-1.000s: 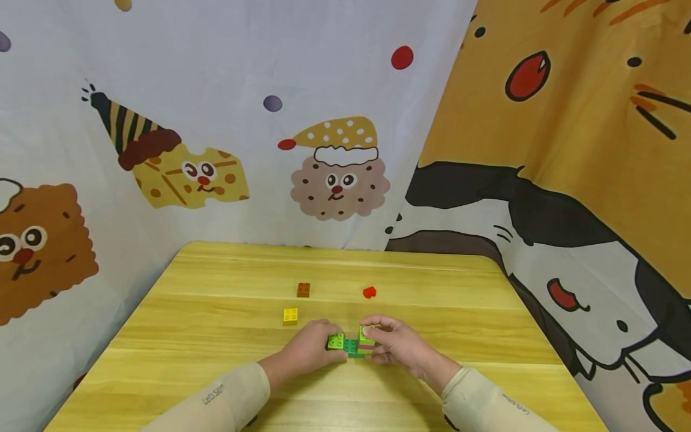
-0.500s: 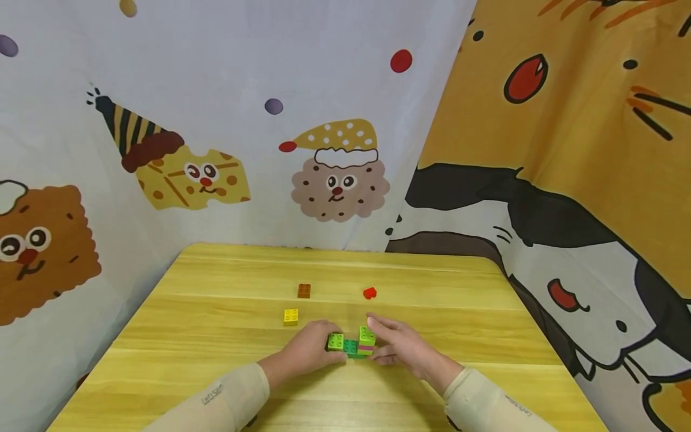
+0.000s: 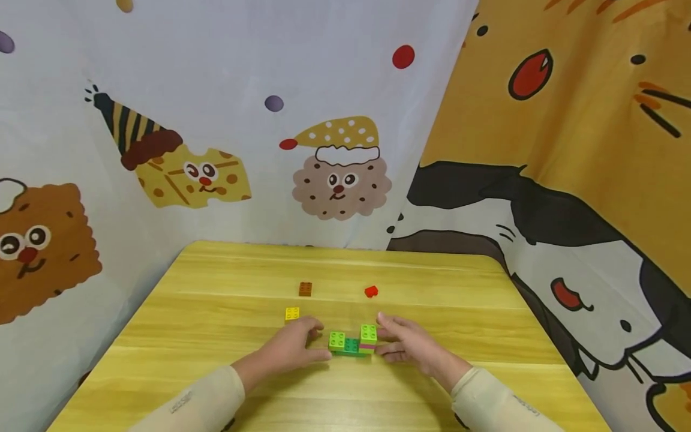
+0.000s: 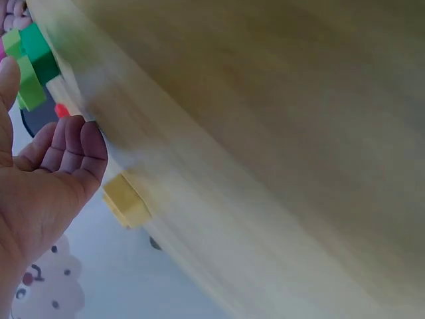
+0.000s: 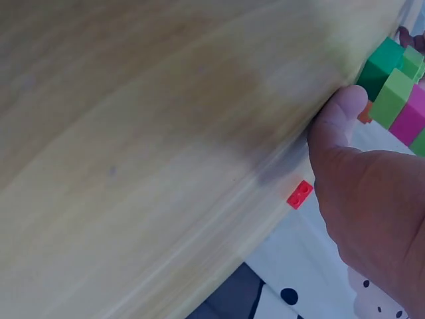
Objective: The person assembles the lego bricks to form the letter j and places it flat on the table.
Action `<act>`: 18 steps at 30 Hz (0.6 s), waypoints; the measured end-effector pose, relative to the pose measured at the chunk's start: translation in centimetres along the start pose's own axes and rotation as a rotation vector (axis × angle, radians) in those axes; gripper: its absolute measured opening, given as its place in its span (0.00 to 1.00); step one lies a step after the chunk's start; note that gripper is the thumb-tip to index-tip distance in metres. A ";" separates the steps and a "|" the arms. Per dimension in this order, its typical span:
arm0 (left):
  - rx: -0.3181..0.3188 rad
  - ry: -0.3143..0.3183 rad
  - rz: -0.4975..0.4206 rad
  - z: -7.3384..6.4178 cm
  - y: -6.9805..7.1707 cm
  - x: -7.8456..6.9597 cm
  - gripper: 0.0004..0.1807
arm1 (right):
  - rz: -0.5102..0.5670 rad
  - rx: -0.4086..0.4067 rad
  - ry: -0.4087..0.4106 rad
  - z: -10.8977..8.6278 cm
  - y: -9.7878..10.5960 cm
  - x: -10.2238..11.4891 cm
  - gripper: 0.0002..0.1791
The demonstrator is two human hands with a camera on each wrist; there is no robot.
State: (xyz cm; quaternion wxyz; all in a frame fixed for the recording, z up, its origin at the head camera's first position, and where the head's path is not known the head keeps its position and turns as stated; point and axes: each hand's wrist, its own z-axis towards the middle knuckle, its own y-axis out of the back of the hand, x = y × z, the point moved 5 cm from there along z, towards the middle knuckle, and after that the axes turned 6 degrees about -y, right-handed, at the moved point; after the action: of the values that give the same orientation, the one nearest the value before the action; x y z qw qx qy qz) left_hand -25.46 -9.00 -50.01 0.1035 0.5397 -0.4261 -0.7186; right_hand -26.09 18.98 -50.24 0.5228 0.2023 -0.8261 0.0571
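A toy-brick build stands on the table between my two hands. Its dark green base brick (image 3: 351,345) carries a light green brick (image 3: 337,340) at the left. On the right end rises a stack with a pink layer (image 3: 368,346) under another light green brick (image 3: 369,332). My left hand (image 3: 291,345) is off the build's left side, thumb and fingers spread apart and holding nothing; the left wrist view shows its palm bare. Close by the right stack is my right hand (image 3: 417,348), fingers loosely extended; whether a fingertip touches the bricks I cannot tell.
Beyond my left hand lies a yellow brick (image 3: 292,313), partly covered by that hand. Farther back are a brown brick (image 3: 305,289) and a small red brick (image 3: 371,291). The wooden table (image 3: 216,270) ends at a printed cloth backdrop (image 3: 259,180).
My left hand has let go of the build and moved left, close to the yellow brick. My right hand has loosened from the stack and drawn slightly right. The build stays in place.
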 end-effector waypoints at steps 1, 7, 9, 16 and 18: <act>-0.006 0.000 -0.003 -0.2 0.2 0.2 0.38 | -0.002 0.002 -0.001 0.0 0.1 0.0 0.52; -0.049 -0.006 0.025 -1.3 1.4 1.4 0.35 | -0.002 0.004 -0.008 0.0 0.4 -0.1 0.52; -0.076 0.008 0.034 -1.5 1.8 1.7 0.33 | -0.001 0.004 -0.009 -0.1 0.5 -0.1 0.53; -0.244 0.091 0.142 -1.3 3.6 3.0 0.27 | 0.005 0.009 -0.017 0.1 0.6 -0.4 0.53; -0.263 0.097 0.183 -1.1 4.2 3.2 0.29 | 0.007 0.014 -0.018 0.2 0.7 -0.4 0.53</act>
State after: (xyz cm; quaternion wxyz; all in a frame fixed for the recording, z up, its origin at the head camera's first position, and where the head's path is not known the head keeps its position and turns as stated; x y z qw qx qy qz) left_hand -27.07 -14.05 -49.24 0.2585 0.5144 -0.3702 -0.7290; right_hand -26.37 19.66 -50.64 0.5137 0.2035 -0.8311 0.0629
